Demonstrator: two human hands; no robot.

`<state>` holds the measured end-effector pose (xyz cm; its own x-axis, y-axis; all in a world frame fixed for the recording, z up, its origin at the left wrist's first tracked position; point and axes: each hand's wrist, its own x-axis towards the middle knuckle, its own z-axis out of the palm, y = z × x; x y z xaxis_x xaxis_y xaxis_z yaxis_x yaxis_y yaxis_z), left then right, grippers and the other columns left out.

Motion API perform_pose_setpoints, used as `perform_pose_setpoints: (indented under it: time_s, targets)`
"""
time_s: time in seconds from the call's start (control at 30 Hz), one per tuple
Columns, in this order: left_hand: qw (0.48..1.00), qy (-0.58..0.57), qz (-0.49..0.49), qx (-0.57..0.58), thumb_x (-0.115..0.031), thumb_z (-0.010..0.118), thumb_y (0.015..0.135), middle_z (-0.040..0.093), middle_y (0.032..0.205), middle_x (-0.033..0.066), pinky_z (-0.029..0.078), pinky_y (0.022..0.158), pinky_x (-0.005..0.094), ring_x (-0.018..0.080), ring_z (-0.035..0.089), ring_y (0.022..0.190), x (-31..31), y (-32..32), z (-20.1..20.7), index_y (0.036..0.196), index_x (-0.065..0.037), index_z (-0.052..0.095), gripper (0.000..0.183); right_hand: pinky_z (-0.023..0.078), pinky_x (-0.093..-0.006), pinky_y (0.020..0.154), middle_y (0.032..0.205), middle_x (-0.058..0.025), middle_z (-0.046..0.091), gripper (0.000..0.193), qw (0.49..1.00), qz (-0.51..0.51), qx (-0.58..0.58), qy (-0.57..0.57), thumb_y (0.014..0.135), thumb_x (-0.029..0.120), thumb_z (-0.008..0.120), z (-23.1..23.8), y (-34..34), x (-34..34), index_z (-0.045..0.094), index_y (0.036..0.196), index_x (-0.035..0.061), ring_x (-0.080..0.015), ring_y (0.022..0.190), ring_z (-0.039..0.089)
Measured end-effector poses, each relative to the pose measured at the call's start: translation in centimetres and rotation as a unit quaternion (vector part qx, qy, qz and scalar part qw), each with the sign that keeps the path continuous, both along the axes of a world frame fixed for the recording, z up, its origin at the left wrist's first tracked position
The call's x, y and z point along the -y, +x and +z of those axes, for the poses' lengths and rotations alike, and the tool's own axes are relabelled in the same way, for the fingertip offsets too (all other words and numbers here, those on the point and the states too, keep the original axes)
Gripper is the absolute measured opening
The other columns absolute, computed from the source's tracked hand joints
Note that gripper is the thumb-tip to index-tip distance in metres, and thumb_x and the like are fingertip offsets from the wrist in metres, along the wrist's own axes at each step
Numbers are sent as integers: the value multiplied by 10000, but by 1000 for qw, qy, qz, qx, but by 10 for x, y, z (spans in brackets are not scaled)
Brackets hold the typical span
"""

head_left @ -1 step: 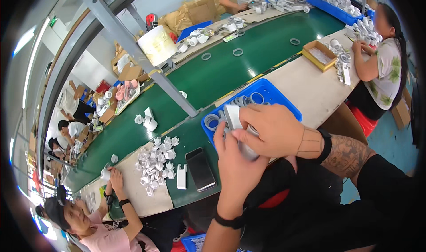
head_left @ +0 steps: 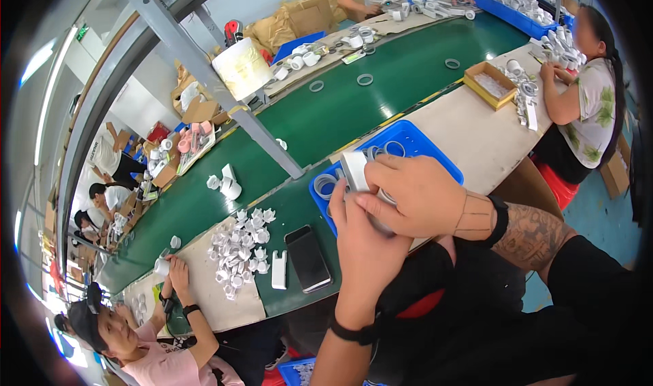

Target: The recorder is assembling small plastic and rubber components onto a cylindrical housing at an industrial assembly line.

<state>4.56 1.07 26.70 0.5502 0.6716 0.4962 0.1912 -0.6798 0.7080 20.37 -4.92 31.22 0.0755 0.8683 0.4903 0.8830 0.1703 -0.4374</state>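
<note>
Both hands are closed around one white plastic part [head_left: 355, 168], whose blocky end sticks out above my fingers. My left hand [head_left: 367, 253] wraps it from below, and my right hand [head_left: 425, 194] grips it from the right with the thumb laid across. The lower portion is covered by my fingers, so its full shape cannot be made out. Just behind my hands lies a blue tray [head_left: 445, 165] with several grey rings [head_left: 393, 149] in it.
Left of my hands lie a black phone [head_left: 307, 258], a white plastic piece [head_left: 279, 270] and a heap of small white parts [head_left: 238, 250]. A green conveyor belt [head_left: 340, 107] runs behind. A grey post [head_left: 265, 141] rises beside it. Co-workers sit at left and right.
The top of the white part has risen and tipped slightly within my fingers. Both hands have turned a little with it, keeping their grip.
</note>
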Motion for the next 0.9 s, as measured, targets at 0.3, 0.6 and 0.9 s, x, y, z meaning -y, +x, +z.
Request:
perform_pose_setpoints:
  time_s: [0.3,0.6,0.9]
  targets:
    - [995,99,5,12,-220,789,921,779,1295,144,202,1345,637,353,631,1361,-36,66,-29,1300,-62,759,412,573,-487,653,920,-131,704,336,977,-171,114,59,1039,399,709,-4,5,-22,692,1011,66,-366,782,732]
    - [987,160,4,-4,-176,779,932,824,1069,192,166,1326,707,432,599,1374,-45,61,-27,1211,18,774,339,567,-494,647,868,-133,720,255,989,-55,75,113,1042,329,683,-22,18,-52,710,986,82,-385,753,735]
    - [995,101,12,12,-214,791,931,827,1196,144,157,1358,616,415,531,1479,-7,30,-26,1300,-42,765,408,553,-489,621,816,-112,694,163,993,38,96,51,1017,236,674,-11,2,-15,697,937,96,-356,703,718]
